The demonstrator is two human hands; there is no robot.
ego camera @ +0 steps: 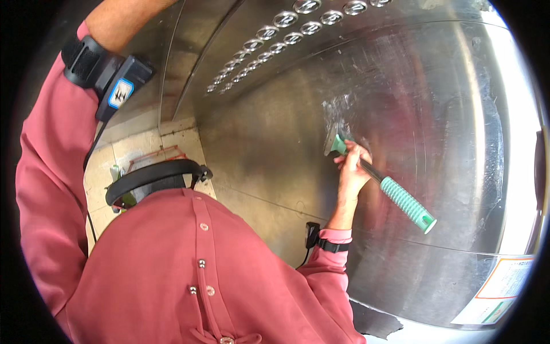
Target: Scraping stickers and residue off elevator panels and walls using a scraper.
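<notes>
My right hand grips the dark shaft of a long scraper close to its head. The scraper has a ribbed green grip and a green blade holder, and its flat blade lies against the brushed metal elevator wall. Whitish residue marks the metal just above the blade. My left hand is out of view past the top edge; only the forearm shows, raised beside the panel.
Two rows of round elevator buttons run along the upper wall. Paper notices with writing are stuck at lower right, near torn dark film. Below are a tiled floor, a red frame and a black padded loop. Wired devices are strapped to my arms.
</notes>
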